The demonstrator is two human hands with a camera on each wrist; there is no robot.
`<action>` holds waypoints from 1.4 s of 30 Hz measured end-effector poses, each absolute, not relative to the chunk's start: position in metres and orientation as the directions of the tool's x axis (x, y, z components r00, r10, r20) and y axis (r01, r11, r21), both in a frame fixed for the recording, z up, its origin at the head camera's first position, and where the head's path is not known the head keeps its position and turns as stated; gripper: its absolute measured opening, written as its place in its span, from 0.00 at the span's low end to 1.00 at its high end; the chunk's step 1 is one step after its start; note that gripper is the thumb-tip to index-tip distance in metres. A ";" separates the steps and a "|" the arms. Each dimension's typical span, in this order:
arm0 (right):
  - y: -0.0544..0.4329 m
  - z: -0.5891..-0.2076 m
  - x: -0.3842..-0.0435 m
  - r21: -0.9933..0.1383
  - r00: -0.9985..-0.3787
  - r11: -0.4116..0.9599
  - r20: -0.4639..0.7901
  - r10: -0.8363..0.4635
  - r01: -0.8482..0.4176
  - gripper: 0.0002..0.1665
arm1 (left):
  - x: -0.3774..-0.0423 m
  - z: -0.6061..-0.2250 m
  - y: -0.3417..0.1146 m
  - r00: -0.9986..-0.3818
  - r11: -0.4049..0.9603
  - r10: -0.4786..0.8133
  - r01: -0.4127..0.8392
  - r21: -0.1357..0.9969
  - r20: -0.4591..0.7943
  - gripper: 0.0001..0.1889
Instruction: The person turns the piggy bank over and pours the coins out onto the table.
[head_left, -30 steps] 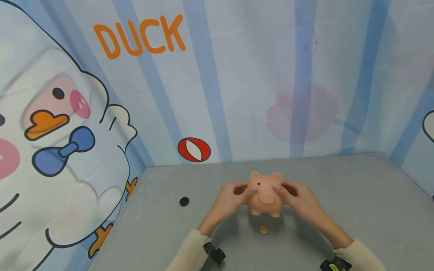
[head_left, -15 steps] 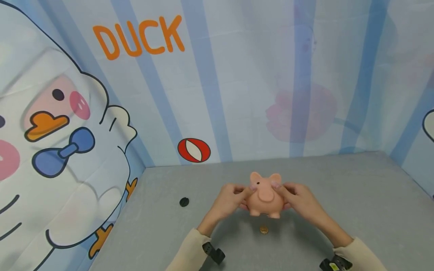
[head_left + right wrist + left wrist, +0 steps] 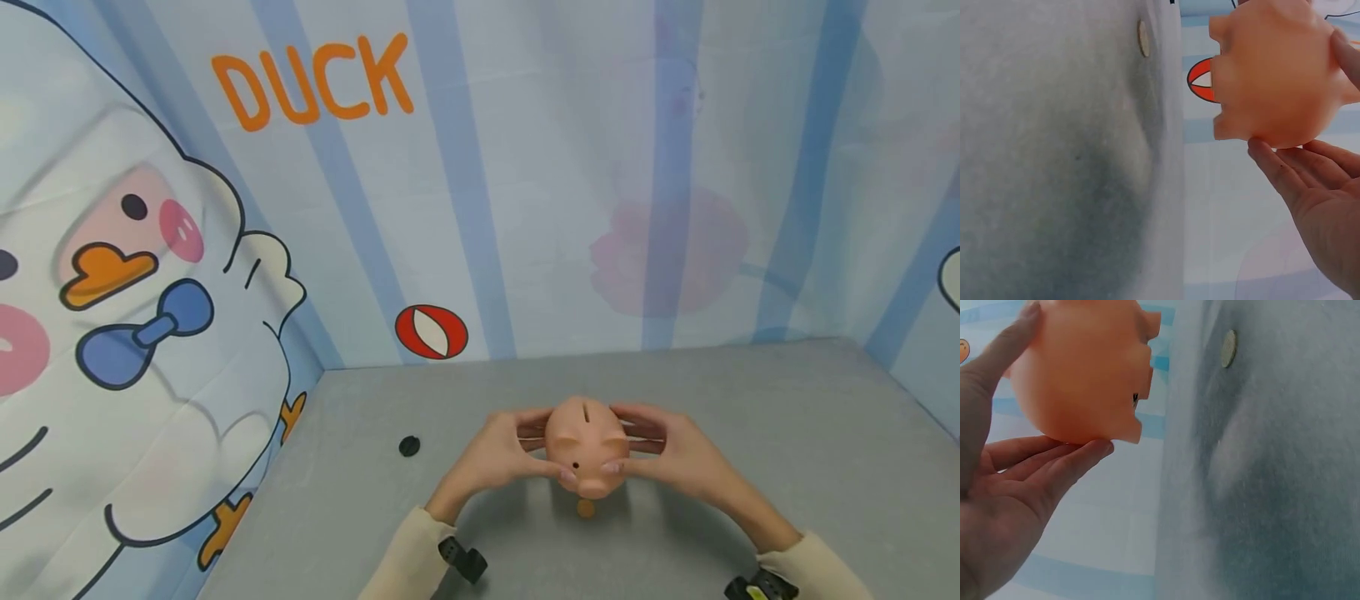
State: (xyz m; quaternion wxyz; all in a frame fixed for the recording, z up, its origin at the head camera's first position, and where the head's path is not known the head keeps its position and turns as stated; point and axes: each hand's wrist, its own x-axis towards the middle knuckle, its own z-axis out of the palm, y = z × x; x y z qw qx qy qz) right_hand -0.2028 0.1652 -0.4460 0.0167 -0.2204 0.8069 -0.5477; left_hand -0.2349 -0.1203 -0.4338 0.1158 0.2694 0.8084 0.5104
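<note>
A pink piggy bank is held above the table between both hands, its slotted back tipped toward the head camera and its snout facing the person. My left hand grips its left side, with the thumb near the face and the fingers behind. On the other side my right hand grips it in the same way. In the left wrist view the pig's body is clear of the table; the right wrist view also shows its feet off the surface. A gold coin lies on the table just below the snout.
A small black round piece lies on the grey table, left of the hands. Behind the table hangs a striped blue and white cloth with a duck print. Wrist cameras are strapped on both wrists.
The piggy bank has tipped forward, from showing its face to showing its slotted back. Both hands have turned with it and keep their hold. The coin and black piece have stayed put.
</note>
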 end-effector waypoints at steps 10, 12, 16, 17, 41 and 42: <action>0.161 -0.448 -0.200 -0.817 -0.876 0.357 0.334 -0.349 -0.454 0.51 | -0.231 -0.433 -0.119 -0.831 0.358 0.536 0.385 0.851 0.151 0.48; 0.161 -0.449 -0.199 -0.786 -0.858 0.367 0.385 -0.339 -0.498 0.52 | -0.229 -0.433 -0.119 -0.830 0.360 0.530 0.407 0.840 0.175 0.50; 0.160 -0.451 -0.199 -0.677 -0.781 0.390 0.529 -0.333 -0.625 0.57 | -0.226 -0.435 -0.118 -0.797 0.350 0.538 0.508 0.787 0.275 0.50; 0.160 -0.452 -0.199 -0.635 -0.750 0.399 0.570 -0.334 -0.661 0.58 | -0.226 -0.436 -0.118 -0.779 0.343 0.544 0.546 0.765 0.312 0.50; 0.163 -0.457 -0.202 -0.353 -0.562 0.495 0.737 -0.376 -0.794 0.66 | -0.228 -0.445 -0.120 -0.618 0.337 0.577 0.776 0.533 0.534 0.53; 0.163 -0.457 -0.201 -0.367 -0.574 0.495 0.731 -0.370 -0.787 0.66 | -0.228 -0.445 -0.120 -0.631 0.330 0.576 0.761 0.558 0.520 0.52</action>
